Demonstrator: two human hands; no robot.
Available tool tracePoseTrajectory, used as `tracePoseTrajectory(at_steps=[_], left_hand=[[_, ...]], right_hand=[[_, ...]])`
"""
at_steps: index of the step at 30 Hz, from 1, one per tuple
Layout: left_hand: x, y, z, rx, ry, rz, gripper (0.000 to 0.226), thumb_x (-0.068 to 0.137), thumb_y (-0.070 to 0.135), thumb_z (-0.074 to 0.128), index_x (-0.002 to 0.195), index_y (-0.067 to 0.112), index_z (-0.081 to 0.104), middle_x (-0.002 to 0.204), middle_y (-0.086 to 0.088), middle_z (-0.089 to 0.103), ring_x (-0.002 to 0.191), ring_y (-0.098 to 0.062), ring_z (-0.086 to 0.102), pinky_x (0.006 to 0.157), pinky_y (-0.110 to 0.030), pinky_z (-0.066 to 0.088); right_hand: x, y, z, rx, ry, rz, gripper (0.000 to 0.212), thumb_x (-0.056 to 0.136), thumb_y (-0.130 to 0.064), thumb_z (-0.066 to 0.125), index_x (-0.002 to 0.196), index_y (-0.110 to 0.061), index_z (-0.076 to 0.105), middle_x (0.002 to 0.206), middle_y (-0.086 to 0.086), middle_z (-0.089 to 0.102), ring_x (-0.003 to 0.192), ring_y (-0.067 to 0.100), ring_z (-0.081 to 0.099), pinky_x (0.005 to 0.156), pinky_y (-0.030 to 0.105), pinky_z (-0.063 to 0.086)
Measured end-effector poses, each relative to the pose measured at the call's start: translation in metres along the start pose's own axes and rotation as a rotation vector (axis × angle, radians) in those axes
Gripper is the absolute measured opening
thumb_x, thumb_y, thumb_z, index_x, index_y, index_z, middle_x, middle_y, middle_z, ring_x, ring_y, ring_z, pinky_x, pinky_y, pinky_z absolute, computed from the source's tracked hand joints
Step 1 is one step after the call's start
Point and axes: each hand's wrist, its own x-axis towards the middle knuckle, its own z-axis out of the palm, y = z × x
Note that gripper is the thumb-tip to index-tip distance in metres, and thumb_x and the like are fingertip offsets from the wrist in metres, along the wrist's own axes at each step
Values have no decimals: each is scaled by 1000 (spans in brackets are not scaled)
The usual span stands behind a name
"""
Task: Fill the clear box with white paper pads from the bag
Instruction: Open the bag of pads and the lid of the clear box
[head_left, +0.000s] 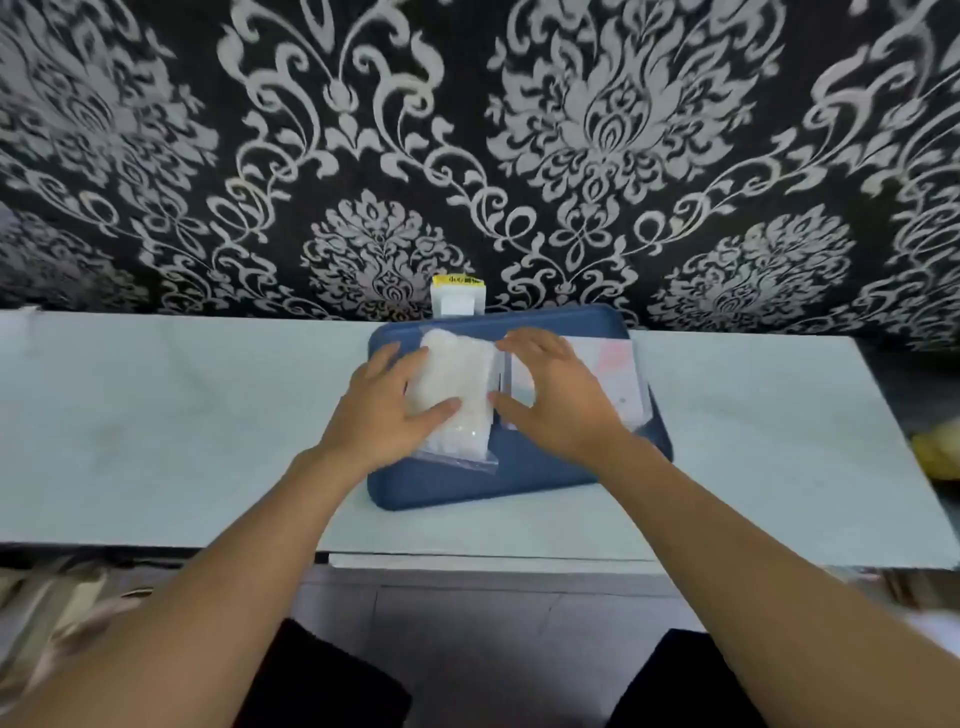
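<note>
Table (156, 415), pale and glossy, is running across the view in front of a wall in black and silver damask wallpaper (571, 130). A blue tray (467, 483) is sitting near the table's middle, close to the wall.

Left hand (387, 410) is resting on the left side of the clear plastic bag (457, 395) of white paper pads, which is lying on the left half of the tray with its sealed edge pointing toward the person. Fingers are lying along the bag's left edge and the thumb is pressing across its front; grip here is grasping the bag.

Just behind the tray, against the wall, a small white item with a yellow label (457, 296) is standing upright; what it is cannot be told.

Right hand (553, 395) is hovering over the seam between the bag and the clear box (618, 379), fingers spread and gently bent, thumb touching the bag's right edge. Whether this grip is holding anything cannot be told from this view; it is looking released. The clear box is lying on the tray's right half, just beside the bag, with faint pink print showing on it; its contents are too blurred to read.

At the far right table edge, a yellow object (937, 452) is partly showing
</note>
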Motion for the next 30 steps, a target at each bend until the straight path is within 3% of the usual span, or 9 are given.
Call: tracePoseTrajectory(at_steps=[4, 9, 12, 14, 16, 21, 24, 27, 30], left_hand=[[16, -24, 48, -250, 7, -108, 84, 58, 78, 75, 127, 39, 49, 122, 20, 60, 112, -8, 59, 93, -34, 52], [24, -16, 54, -462, -89, -283, 72, 55, 60, 88, 114, 24, 68, 105, 6, 73, 95, -14, 68, 83, -30, 55], [4, -10, 47, -740, -166, -459, 50, 68, 46, 84, 106, 18, 69, 88, 0, 74, 79, -17, 69, 69, -29, 54], [-11, -6, 34, -938, -236, -506, 33, 75, 42, 80, 97, 20, 68, 76, 1, 70, 69, -17, 64, 62, -27, 46], [-21, -3, 18, -1018, -204, -480, 34, 74, 41, 81, 99, 22, 69, 75, 1, 69, 67, -16, 64, 57, -25, 46], [-54, 28, -11, -1114, -110, -447, 35, 73, 42, 76, 101, 22, 67, 73, 3, 66, 61, -13, 61, 42, -20, 42], [-58, 45, -12, -1142, 73, -325, 34, 79, 50, 66, 93, 19, 66, 74, -1, 63, 59, -13, 55, 49, -23, 41], [-49, 49, 11, -812, 379, -16, 40, 81, 54, 62, 94, 18, 71, 90, -3, 72, 78, -13, 64, 68, -34, 51], [-38, 34, 42, -509, 454, 195, 21, 82, 37, 74, 99, 26, 72, 102, 10, 70, 95, -5, 65, 78, -18, 49]], right_hand=[[0, 38, 59, -201, 115, -159, 61, 91, -57, 53, 139, -19, 55, 149, 1, 50, 140, 21, 41, 120, 46, 27], [-3, 39, 70, -179, 220, -191, 55, 93, -56, 49, 136, -23, 58, 142, -4, 57, 134, 15, 47, 117, 44, 33], [-32, 13, 71, 46, 234, -264, 60, 85, -56, 67, 131, -18, 60, 138, 0, 56, 131, 14, 45, 115, 33, 34], [-51, -9, 75, -42, 245, -390, 66, 74, -54, 80, 126, -17, 61, 134, 0, 55, 126, 16, 46, 109, 26, 36], [-57, -27, 75, -154, 331, -465, 54, 74, -38, 85, 119, -16, 65, 126, 2, 60, 117, 23, 54, 96, 36, 49], [-59, -46, 61, -116, 672, -500, 15, 90, -18, 65, 97, -10, 75, 97, 4, 71, 88, 29, 67, 64, 41, 57], [-61, -55, 55, 220, 668, -225, 9, 90, -10, 69, 91, -11, 78, 87, 0, 75, 80, 20, 69, 74, 33, 56], [-51, -53, 60, 1077, 452, 183, 9, 93, -5, 67, 89, -2, 75, 78, 6, 74, 72, 20, 69, 76, 32, 60], [-44, -42, 69, 1548, 238, 372, 20, 95, -4, 64, 108, 11, 67, 99, 21, 73, 88, 26, 71, 89, 38, 60]])
